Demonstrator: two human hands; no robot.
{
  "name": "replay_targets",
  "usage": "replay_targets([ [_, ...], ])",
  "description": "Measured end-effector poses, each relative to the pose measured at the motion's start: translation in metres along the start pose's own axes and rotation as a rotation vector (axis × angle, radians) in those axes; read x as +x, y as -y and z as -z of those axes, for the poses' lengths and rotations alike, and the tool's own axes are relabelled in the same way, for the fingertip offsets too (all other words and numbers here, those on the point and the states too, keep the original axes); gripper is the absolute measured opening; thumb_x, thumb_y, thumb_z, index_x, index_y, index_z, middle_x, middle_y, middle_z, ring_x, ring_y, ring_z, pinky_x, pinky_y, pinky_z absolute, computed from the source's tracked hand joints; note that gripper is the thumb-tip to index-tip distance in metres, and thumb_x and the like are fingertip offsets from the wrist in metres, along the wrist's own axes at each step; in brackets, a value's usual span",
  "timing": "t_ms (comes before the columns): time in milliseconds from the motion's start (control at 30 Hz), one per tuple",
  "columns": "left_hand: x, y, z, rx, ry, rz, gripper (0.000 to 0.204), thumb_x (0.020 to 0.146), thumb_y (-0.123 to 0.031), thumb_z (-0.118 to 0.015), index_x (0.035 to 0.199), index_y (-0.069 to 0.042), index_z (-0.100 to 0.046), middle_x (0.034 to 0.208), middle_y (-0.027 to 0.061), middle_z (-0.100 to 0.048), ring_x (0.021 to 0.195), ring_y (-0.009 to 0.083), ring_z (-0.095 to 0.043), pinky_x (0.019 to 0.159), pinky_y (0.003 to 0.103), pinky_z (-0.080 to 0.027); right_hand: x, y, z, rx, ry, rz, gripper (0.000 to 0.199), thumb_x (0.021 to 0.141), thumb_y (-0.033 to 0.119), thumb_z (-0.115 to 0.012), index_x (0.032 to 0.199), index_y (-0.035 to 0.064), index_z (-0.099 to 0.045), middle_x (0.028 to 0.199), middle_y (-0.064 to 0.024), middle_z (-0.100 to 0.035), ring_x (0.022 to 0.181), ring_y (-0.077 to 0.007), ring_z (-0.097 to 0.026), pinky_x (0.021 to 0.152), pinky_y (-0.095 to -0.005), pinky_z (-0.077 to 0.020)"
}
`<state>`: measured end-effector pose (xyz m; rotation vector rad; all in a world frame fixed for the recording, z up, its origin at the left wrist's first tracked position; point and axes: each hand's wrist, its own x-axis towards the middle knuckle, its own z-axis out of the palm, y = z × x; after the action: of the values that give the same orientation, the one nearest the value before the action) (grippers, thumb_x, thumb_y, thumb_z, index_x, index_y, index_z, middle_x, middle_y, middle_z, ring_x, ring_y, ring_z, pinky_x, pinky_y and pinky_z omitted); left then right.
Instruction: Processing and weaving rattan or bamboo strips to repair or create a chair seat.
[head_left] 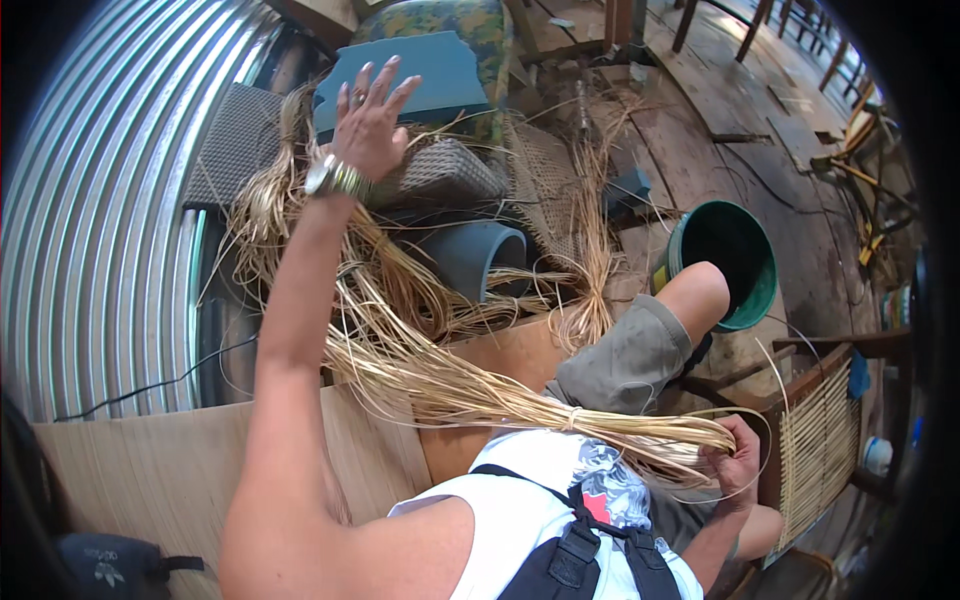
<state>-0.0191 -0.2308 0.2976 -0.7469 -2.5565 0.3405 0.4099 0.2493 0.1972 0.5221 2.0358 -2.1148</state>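
My right hand point(738, 460) is closed round the looped end of a long bundle of rattan strands point(480, 392), which is tied near its middle and lies across my lap. Stretched out ahead, my left hand point(372, 125) has its fingers spread and nothing in its grasp. It is over a blue-grey board point(420, 75), beside another bunch of pale strands point(285, 180). Whether its palm touches anything I cannot tell. The far end of the bundle runs into the heap of loose strands under my left forearm.
A green bucket point(735, 265) stands by my knee. At the right is a wooden frame with woven strands point(820, 440). Corrugated metal sheeting point(110, 230) rises on the left. A grey pipe piece point(475, 255) and woven panels point(545, 180) lie ahead, near a plank floor point(720, 100).
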Motion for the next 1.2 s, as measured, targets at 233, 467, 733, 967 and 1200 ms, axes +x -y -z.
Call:
replay_targets([
  [233, -0.005, 0.103, -0.104, 0.095, 0.689, 0.391, 0.128, 0.053, -0.045, -0.092, 0.154, -0.042, -0.013, 0.164, -0.0033, -0.013, 0.149, 0.0376, -0.014, 0.11, 0.071, -0.021, -0.068, 0.051, 0.017, -0.03, -0.261, 0.389, 0.024, 0.079, 0.011, -0.077, 0.093, 0.0009, -0.059, 0.079, -0.0113, -0.062, 0.071, -0.0188, -0.061, 0.065, -0.0275, -0.0485],
  [467, -0.025, 0.131, -0.153, 0.058, 0.738, 0.786, 0.122, 0.065, -0.041, -0.088, 0.153, -0.043, -0.004, 0.164, 0.0042, -0.007, 0.147, 0.0414, -0.016, 0.108, 0.07, -0.03, -0.14, 0.075, 0.041, -0.201, -0.351, 0.169, 0.027, 0.087, 0.024, -0.072, 0.094, 0.0025, -0.056, 0.077, -0.0061, -0.057, 0.068, -0.0147, -0.056, 0.062, -0.0257, -0.0437],
  [733, -0.025, 0.171, -0.193, -0.07, 0.55, 0.912, 0.125, 0.056, -0.04, -0.092, 0.153, -0.021, -0.015, 0.146, 0.0217, -0.04, 0.132, 0.0373, -0.046, 0.109, 0.048, -0.041, -0.303, -0.038, 0.227, -0.307, -0.965, 0.038, 0.036, 0.092, 0.009, -0.056, 0.127, 0.0047, -0.052, 0.103, -0.004, -0.061, 0.074, -0.0087, -0.054, 0.062, -0.0211, -0.0408],
  [967, -0.014, 0.185, -0.15, -0.027, 0.651, 0.689, 0.132, 0.05, -0.053, -0.093, 0.151, -0.006, -0.022, 0.146, 0.0248, -0.042, 0.135, 0.0355, -0.044, 0.11, 0.041, -0.041, -0.282, -0.02, 0.292, -0.203, -0.868, 0.161, 0.046, 0.093, 0.005, -0.049, 0.138, 0.0044, -0.046, 0.118, -0.0061, -0.061, 0.081, -0.0086, -0.057, 0.062, -0.0214, -0.043],
  [1200, 0.002, 0.118, -0.021, 0.056, 0.269, 0.17, 0.118, 0.063, -0.052, -0.088, 0.152, -0.007, -0.025, 0.149, 0.0193, -0.041, 0.13, 0.0349, -0.049, 0.108, 0.042, -0.042, -0.194, 0.001, 0.306, -0.154, -0.466, -0.238, 0.048, 0.088, 0.001, -0.066, 0.132, 0.0049, -0.05, 0.109, -0.0011, -0.062, 0.091, -0.0139, -0.061, 0.084, -0.0262, -0.0487],
])
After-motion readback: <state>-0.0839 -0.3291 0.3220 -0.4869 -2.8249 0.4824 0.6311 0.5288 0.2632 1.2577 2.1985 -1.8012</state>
